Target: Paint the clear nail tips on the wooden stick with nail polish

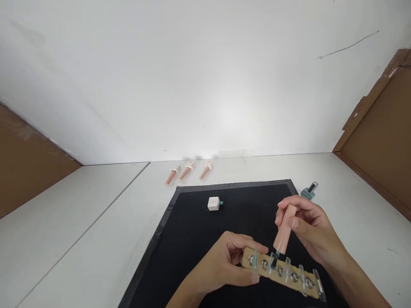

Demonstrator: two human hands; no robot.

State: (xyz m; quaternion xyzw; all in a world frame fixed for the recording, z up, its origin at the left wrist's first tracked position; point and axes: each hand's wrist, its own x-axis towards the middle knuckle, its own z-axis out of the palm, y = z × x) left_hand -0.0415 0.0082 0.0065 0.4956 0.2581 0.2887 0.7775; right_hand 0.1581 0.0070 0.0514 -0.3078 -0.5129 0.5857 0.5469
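While our left grip (pixel 227 265) pinches a flat tan strip (pixel 275 277) of translucent plastic nail tips (pixel 287 268), we work above a black mat (pixel 247 218).
Our right grip (pixel 310 226) is closed round a tapered pink brush cap (pixel 284 231), dark bristles (pixel 275 260) at the second tip from left.

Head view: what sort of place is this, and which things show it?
Probably a tabletop workspace for nail polish: there is a strip of small nail-like tips, a pink-handled brush, and an uncapped white bottle lying on a black mat.
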